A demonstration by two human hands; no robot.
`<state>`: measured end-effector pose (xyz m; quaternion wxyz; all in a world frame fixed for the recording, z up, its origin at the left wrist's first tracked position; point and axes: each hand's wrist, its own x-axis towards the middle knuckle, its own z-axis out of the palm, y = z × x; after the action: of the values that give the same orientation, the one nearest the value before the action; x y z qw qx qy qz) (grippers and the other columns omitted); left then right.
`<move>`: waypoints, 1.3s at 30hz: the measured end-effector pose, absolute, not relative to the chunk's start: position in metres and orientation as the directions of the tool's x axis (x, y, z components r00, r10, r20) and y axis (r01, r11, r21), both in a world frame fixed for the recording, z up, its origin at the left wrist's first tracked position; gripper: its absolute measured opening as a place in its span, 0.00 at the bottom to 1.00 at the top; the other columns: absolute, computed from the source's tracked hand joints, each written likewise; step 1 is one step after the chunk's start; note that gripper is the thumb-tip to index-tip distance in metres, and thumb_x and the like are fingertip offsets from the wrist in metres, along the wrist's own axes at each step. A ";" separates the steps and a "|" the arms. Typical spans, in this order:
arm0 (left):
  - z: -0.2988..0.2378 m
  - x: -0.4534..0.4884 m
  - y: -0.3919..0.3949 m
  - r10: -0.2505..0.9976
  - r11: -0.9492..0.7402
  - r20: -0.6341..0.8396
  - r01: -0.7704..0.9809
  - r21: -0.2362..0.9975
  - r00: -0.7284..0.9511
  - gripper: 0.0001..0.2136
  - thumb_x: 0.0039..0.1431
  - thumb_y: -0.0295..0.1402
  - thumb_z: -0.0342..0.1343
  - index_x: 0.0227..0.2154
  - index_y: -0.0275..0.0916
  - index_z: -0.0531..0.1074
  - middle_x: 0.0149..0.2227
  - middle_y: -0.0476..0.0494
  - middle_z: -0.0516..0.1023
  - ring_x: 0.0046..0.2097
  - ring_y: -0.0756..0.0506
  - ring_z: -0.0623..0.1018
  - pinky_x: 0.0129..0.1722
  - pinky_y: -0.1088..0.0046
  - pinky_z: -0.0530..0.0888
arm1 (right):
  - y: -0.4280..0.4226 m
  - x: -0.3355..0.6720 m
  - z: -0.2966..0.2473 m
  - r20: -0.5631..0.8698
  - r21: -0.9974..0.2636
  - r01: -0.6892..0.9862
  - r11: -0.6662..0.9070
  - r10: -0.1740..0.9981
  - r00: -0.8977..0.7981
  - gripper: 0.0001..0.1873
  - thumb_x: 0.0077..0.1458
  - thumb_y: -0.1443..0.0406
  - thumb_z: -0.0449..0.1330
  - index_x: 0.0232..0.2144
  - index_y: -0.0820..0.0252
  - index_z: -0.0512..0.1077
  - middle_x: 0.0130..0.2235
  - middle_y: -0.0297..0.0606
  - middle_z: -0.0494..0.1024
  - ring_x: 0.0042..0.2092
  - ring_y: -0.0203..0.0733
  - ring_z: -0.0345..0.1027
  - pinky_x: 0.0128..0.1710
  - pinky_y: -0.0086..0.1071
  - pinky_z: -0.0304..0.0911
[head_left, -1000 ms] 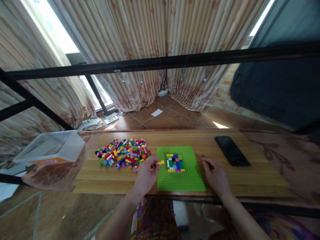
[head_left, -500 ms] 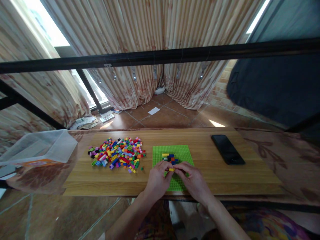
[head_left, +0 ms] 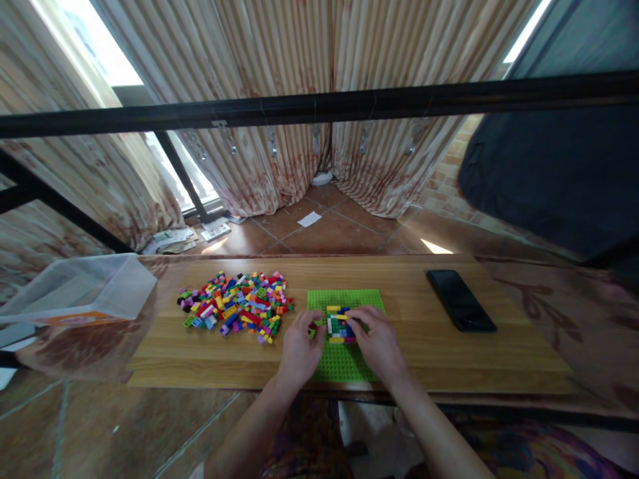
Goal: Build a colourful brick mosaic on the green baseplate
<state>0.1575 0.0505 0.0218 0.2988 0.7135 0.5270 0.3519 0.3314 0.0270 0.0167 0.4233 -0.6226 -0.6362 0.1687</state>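
Observation:
A green baseplate [head_left: 367, 298] lies on the wooden table [head_left: 409, 359] right in front of me. On it sits a small flat build of coloured bricks [head_left: 335, 329]. My right hand [head_left: 378, 344] reaches over the plate from the right, and its fingertips pinch a yellow brick [head_left: 340, 317] on top of the build. My left hand [head_left: 299, 347] rests at the plate's left edge, fingers loosely spread with their tips on the plate, holding nothing. A pile of loose coloured bricks [head_left: 234, 309] lies left of the plate.
A black phone [head_left: 462, 299] lies face up at the right of the table. A clear plastic container [head_left: 84, 289] stands at the left end. A black metal bar [head_left: 319, 106] crosses the view above the table; curtains and a tiled floor lie beyond.
The yellow brick went from my left hand to both hands over the plate, and now sits under my right fingertips on the build. My left hand has drawn back to the plate's edge.

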 end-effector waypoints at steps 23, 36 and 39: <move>0.018 0.168 0.087 0.947 -0.270 0.107 0.577 0.770 0.301 0.15 0.52 0.22 0.54 0.43 0.40 0.73 0.43 0.44 0.78 0.45 0.45 0.76 0.48 0.64 0.73 | 0.049 0.341 0.010 0.295 -0.741 0.661 0.120 0.942 0.160 0.08 0.55 0.63 0.57 0.31 0.53 0.78 0.38 0.40 0.75 0.44 0.46 0.66 0.47 0.43 0.62; 0.024 0.174 0.092 0.937 -0.297 0.101 0.608 0.736 0.336 0.13 0.53 0.22 0.55 0.42 0.39 0.75 0.42 0.44 0.79 0.45 0.45 0.76 0.49 0.65 0.72 | 0.049 0.351 0.011 0.251 -0.779 0.617 0.109 0.957 0.148 0.08 0.56 0.63 0.56 0.31 0.55 0.76 0.37 0.39 0.76 0.41 0.44 0.68 0.46 0.41 0.63; 0.024 0.175 0.092 0.934 -0.303 0.106 0.603 0.738 0.341 0.13 0.53 0.22 0.55 0.41 0.39 0.75 0.42 0.44 0.79 0.44 0.45 0.76 0.49 0.65 0.72 | 0.049 0.350 0.012 0.250 -0.783 0.610 0.120 0.959 0.132 0.08 0.55 0.64 0.57 0.32 0.55 0.77 0.37 0.40 0.76 0.41 0.44 0.69 0.46 0.41 0.63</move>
<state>0.1746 0.0919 0.0240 0.3046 0.7600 0.5055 0.2721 0.3504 0.0495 0.0115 0.4130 -0.6289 -0.6240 0.2111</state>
